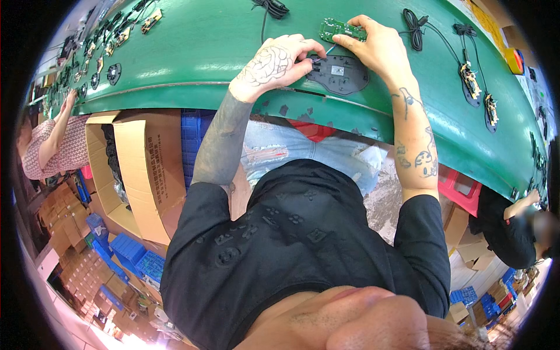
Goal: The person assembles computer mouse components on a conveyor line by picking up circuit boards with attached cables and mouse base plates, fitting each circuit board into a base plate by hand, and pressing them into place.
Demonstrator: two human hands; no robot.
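A green circuit board (336,29) is held in my right hand (376,46), its fingers closed on the board's right end. Just in front of it, a dark grey, rounded plastic shell (344,81) lies flat on the green bench, with a small pale label in its middle. My left hand (277,61) reaches over the shell's left edge, thumb and fingers pinched together. Thin wires (331,50) run between these fingertips and the board; their ends are hidden by the fingers.
Coiled black cables (413,26) and more shells with boards (469,81) lie on the green bench (192,64). Other people sit at far left (55,140) and far right (507,227). An open cardboard box (149,169) stands below the bench, at left. Blue crates (128,251) are behind it.
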